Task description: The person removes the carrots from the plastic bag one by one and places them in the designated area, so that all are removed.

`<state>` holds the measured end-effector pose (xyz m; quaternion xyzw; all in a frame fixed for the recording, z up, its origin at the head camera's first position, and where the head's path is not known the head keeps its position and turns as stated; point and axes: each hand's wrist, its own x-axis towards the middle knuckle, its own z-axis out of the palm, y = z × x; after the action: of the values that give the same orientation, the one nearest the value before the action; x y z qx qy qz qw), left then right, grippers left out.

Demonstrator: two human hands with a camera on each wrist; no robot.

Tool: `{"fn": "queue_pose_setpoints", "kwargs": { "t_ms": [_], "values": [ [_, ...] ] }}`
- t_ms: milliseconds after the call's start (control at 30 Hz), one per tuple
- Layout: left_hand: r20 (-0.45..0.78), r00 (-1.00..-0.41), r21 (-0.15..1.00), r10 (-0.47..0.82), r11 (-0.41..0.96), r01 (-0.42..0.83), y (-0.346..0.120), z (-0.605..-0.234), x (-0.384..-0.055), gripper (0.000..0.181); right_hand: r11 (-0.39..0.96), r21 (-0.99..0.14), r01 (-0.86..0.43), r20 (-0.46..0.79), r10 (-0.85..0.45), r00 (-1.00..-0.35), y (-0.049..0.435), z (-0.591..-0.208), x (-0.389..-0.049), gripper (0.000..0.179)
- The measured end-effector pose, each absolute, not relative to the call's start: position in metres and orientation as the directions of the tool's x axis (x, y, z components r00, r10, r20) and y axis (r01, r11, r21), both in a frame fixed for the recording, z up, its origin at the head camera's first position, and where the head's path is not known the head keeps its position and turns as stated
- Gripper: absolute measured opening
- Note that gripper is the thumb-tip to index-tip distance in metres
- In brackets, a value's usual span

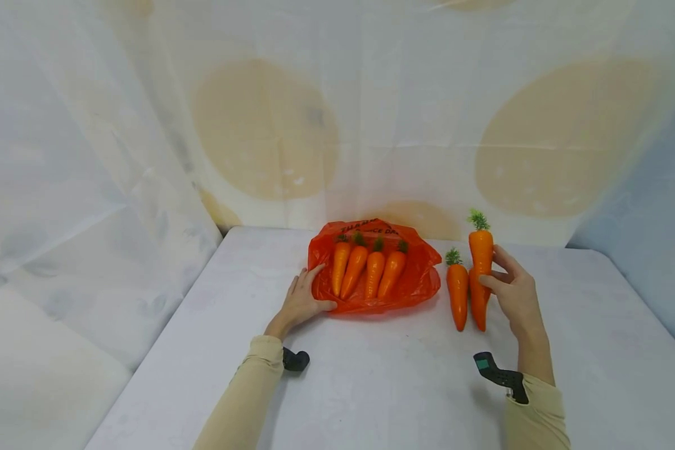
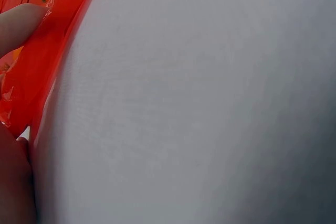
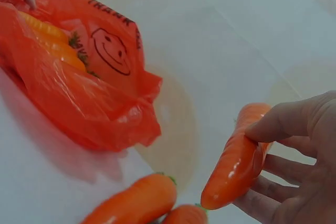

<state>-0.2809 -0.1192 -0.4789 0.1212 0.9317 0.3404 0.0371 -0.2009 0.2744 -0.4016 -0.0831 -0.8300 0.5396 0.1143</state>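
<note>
A red plastic bag (image 1: pixel 422 262) lies mouth up on the table, with several orange carrots (image 1: pixel 355 265) with green tops side by side in it. My left hand (image 1: pixel 302 300) holds the bag's left rim, thumb at the front edge and fingers spread along the side. In the left wrist view, the thumb (image 2: pixel 21 24) lies over the red film. My right hand (image 1: pixel 514 294) grips a carrot (image 1: pixel 480 247) between thumb and fingers, raised with its leafy top up. Below and left of it, two more carrots (image 1: pixel 458 297) lie on the table, one partly hidden by the held carrot.
The white table (image 1: pixel 382 387) meets a pale cloth backdrop (image 1: pixel 405 125) with tan round patches just behind the bag. Cloth also hangs at the left and right sides. A black wrist camera mount (image 1: pixel 500 375) sticks out from the right sleeve.
</note>
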Motion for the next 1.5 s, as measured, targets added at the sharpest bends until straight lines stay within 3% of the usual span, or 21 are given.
{"fn": "queue_pose_setpoints", "kwargs": {
  "t_ms": [533, 767, 1067, 1500],
  "values": [
    [0.042, -0.963, 0.637, 0.267, 0.735, 0.232, -0.119, -0.479, -0.282, 0.091, 0.472, -0.871, 0.134, 0.060, 0.374, -0.926, 0.319, -0.419, -0.195, 0.068],
    [0.043, -0.963, 0.635, 0.264, 0.737, 0.230, -0.118, -0.479, -0.281, 0.091, 0.613, -0.767, 0.189, 0.055, 0.356, -0.933, 0.353, -0.456, -0.212, 0.074],
    [0.017, -0.968, 0.634, 0.249, 0.746, 0.203, -0.119, -0.479, -0.284, 0.090, 0.693, -0.700, 0.169, 0.021, 0.256, -0.966, 0.327, -0.443, -0.199, 0.068],
    [0.003, -0.971, 0.642, 0.241, 0.743, 0.186, -0.119, -0.479, -0.283, 0.091, 0.732, -0.644, 0.222, -0.016, 0.277, -0.961, 0.321, -0.446, -0.203, 0.065]
  ]
}}
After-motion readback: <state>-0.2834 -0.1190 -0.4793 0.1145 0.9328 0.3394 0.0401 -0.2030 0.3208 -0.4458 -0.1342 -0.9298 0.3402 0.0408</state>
